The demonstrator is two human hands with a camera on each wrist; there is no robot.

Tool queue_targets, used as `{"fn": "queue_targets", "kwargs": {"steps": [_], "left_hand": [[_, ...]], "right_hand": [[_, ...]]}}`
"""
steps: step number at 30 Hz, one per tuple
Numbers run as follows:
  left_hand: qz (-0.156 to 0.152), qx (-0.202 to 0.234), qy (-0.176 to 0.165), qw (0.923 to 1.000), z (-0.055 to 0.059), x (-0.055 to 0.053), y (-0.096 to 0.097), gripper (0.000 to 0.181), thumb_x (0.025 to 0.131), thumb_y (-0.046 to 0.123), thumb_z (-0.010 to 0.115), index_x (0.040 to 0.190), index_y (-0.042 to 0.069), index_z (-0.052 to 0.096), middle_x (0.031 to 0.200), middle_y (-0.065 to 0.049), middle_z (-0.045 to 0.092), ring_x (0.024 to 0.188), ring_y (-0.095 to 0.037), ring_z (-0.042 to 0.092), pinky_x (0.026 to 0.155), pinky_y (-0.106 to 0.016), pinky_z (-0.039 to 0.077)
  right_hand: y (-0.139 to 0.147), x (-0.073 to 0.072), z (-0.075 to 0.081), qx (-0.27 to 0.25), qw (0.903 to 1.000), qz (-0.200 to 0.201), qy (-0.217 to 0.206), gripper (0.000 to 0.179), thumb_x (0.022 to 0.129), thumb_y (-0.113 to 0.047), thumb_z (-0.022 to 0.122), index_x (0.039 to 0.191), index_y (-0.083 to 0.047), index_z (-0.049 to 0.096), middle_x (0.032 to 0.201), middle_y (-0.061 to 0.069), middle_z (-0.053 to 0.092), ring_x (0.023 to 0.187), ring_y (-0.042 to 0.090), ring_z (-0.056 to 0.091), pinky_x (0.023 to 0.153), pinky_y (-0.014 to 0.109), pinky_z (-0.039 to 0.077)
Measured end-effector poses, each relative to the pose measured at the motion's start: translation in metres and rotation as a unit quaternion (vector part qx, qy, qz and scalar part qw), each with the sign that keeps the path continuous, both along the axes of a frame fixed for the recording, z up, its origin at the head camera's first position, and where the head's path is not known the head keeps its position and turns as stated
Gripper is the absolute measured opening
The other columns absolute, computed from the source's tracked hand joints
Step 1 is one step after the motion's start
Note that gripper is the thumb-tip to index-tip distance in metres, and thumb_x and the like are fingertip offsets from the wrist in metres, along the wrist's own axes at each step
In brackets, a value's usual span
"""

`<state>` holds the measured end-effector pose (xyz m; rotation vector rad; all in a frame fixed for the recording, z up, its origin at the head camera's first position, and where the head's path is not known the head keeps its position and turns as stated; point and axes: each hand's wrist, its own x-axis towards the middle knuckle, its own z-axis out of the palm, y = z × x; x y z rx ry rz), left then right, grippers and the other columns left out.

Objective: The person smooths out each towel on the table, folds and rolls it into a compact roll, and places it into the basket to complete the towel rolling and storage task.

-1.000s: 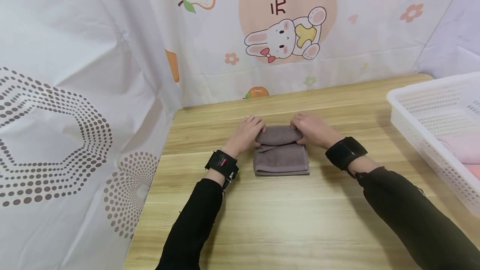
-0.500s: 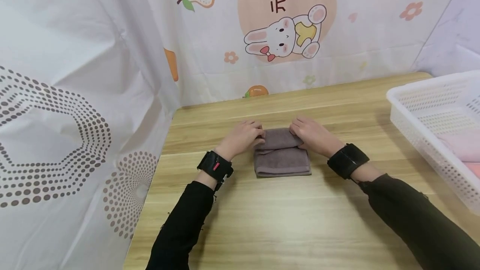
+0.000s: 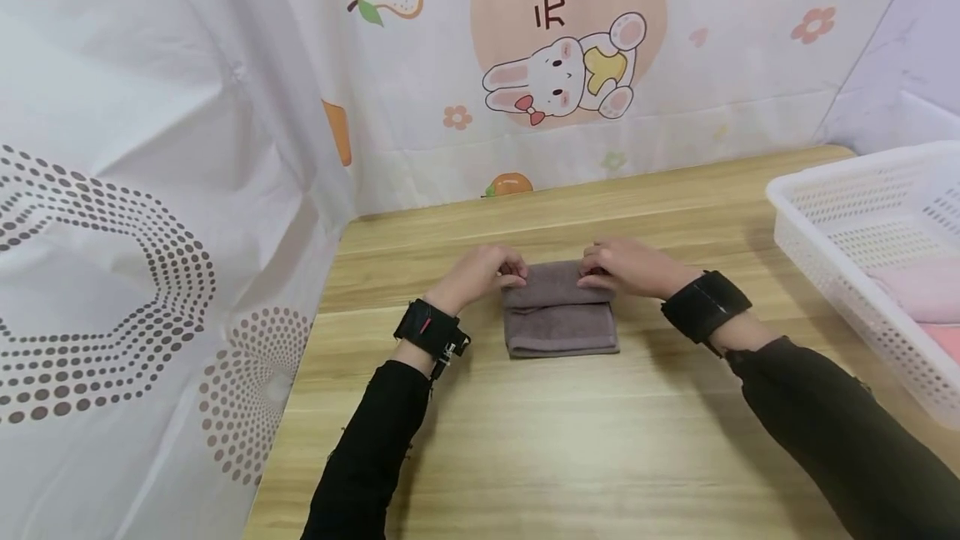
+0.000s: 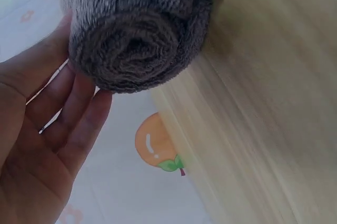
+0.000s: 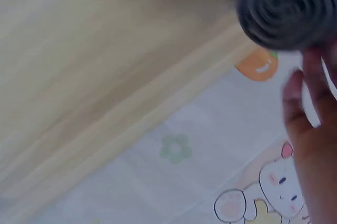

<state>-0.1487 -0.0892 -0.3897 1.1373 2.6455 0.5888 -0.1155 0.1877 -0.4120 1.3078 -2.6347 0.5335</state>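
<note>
A grey-brown towel (image 3: 561,330) lies on the table, its far part wound into a roll and its near part flat and folded. My left hand (image 3: 483,273) is at the roll's left end. In the left wrist view, its thumb and extended fingers (image 4: 87,108) touch the outer side of the roll (image 4: 131,50), whose spiral end faces the camera. My right hand (image 3: 626,267) is at the right end, fingertips over the top of the roll. The blurred right wrist view shows spread fingers (image 5: 295,100) just beneath the spiral end (image 5: 287,10).
A white perforated plastic basket (image 3: 832,248) stands at the right, with pink cloth (image 3: 918,286) inside. The wooden table (image 3: 555,440) ends at a printed curtain (image 3: 420,140) behind, and a white patterned sheet (image 3: 135,273) hangs on the left.
The towel's rolled part has come slightly nearer and its flat part is shorter. Both hands have loosened from their earlier grip on the roll's ends, their fingertips now lying higher on it.
</note>
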Motion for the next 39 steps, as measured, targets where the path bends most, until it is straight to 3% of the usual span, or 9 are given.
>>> {"fn": "queue_targets", "kwargs": {"steps": [3, 6, 11, 18, 21, 25, 32, 35, 39], "left_hand": [[0.018, 0.004, -0.053, 0.9984, 0.001, -0.005, 0.001, 0.009, 0.086, 0.022, 0.076, 0.089, 0.014, 0.072, 0.084, 0.004, 0.071, 0.077, -0.007, 0.065, 0.073, -0.021, 0.052], [0.03, -0.01, -0.069, 0.9972, 0.001, -0.011, 0.001, 0.025, 0.084, 0.025, 0.079, 0.102, 0.011, 0.069, 0.101, -0.001, 0.067, 0.093, -0.016, 0.063, 0.082, -0.028, 0.052], [0.06, -0.03, -0.132, 0.9889, -0.003, -0.02, -0.002, 0.062, 0.085, 0.03, 0.079, 0.136, 0.003, 0.056, 0.137, -0.012, 0.055, 0.126, -0.027, 0.052, 0.103, -0.037, 0.046], [0.036, -0.057, -0.185, 0.9804, -0.004, -0.021, -0.006, 0.057, 0.089, 0.033, 0.074, 0.137, 0.005, 0.058, 0.136, -0.009, 0.061, 0.127, -0.023, 0.055, 0.106, -0.037, 0.044], [0.03, -0.049, -0.197, 0.9787, -0.004, -0.02, -0.007, 0.057, 0.09, 0.033, 0.074, 0.137, 0.006, 0.057, 0.136, -0.01, 0.059, 0.127, -0.024, 0.055, 0.106, -0.038, 0.044], [0.027, -0.055, -0.188, 0.9803, -0.004, -0.019, -0.008, 0.058, 0.089, 0.036, 0.074, 0.137, 0.007, 0.057, 0.133, -0.009, 0.06, 0.123, -0.023, 0.056, 0.103, -0.037, 0.046], [-0.017, -0.05, -0.145, 0.988, -0.006, -0.02, -0.006, 0.039, 0.09, 0.036, 0.074, 0.118, 0.01, 0.066, 0.091, 0.0, 0.056, 0.08, -0.013, 0.048, 0.072, -0.026, 0.04], [-0.02, -0.045, -0.134, 0.9897, -0.005, -0.019, -0.005, 0.033, 0.089, 0.036, 0.074, 0.111, 0.012, 0.068, 0.083, 0.001, 0.051, 0.074, -0.012, 0.045, 0.066, -0.025, 0.037], [-0.002, -0.045, -0.104, 0.9936, -0.005, -0.017, -0.003, 0.039, 0.089, 0.036, 0.075, 0.117, 0.012, 0.066, 0.094, 0.002, 0.06, 0.081, -0.011, 0.051, 0.071, -0.026, 0.042]], "right_hand": [[-0.003, -0.004, 0.01, 0.0, 0.9988, 0.004, -0.05, 0.015, 0.086, -0.015, 0.077, 0.074, -0.018, 0.069, 0.071, -0.008, 0.058, 0.068, 0.01, 0.047, 0.062, 0.029, 0.043], [-0.005, -0.008, 0.014, 0.009, 0.9955, -0.024, -0.091, 0.014, 0.084, -0.018, 0.079, 0.084, -0.009, 0.069, 0.081, 0.001, 0.063, 0.075, 0.017, 0.054, 0.068, 0.034, 0.048], [-0.002, -0.015, 0.011, 0.027, 0.9825, -0.068, -0.171, 0.05, 0.087, -0.028, 0.076, 0.119, 0.008, 0.062, 0.112, 0.02, 0.065, 0.102, 0.034, 0.063, 0.087, 0.047, 0.052], [0.004, -0.019, 0.006, 0.04, 0.952, -0.062, -0.297, 0.061, 0.093, -0.036, 0.068, 0.13, 0.011, 0.057, 0.118, 0.021, 0.066, 0.106, 0.033, 0.063, 0.089, 0.047, 0.051], [0.005, -0.019, 0.005, 0.043, 0.9484, -0.069, -0.306, 0.067, 0.093, -0.039, 0.068, 0.134, 0.012, 0.053, 0.127, 0.026, 0.061, 0.118, 0.039, 0.059, 0.097, 0.05, 0.049], [0.005, -0.019, 0.006, 0.043, 0.9474, -0.073, -0.309, 0.068, 0.092, -0.039, 0.069, 0.134, 0.011, 0.052, 0.126, 0.024, 0.061, 0.115, 0.036, 0.06, 0.095, 0.05, 0.049], [0.003, -0.018, 0.009, 0.046, 0.9478, -0.068, -0.308, 0.058, 0.091, -0.037, 0.07, 0.127, 0.007, 0.057, 0.103, 0.009, 0.064, 0.086, 0.018, 0.058, 0.076, 0.037, 0.047], [0.004, -0.018, 0.009, 0.044, 0.9528, -0.069, -0.293, 0.053, 0.091, -0.035, 0.071, 0.123, 0.005, 0.059, 0.101, 0.008, 0.064, 0.085, 0.016, 0.058, 0.075, 0.036, 0.047], [0.004, -0.016, 0.007, 0.025, 0.9669, -0.072, -0.244, 0.047, 0.088, -0.031, 0.075, 0.117, 0.003, 0.06, 0.105, 0.011, 0.062, 0.089, 0.02, 0.059, 0.078, 0.04, 0.048]]}}
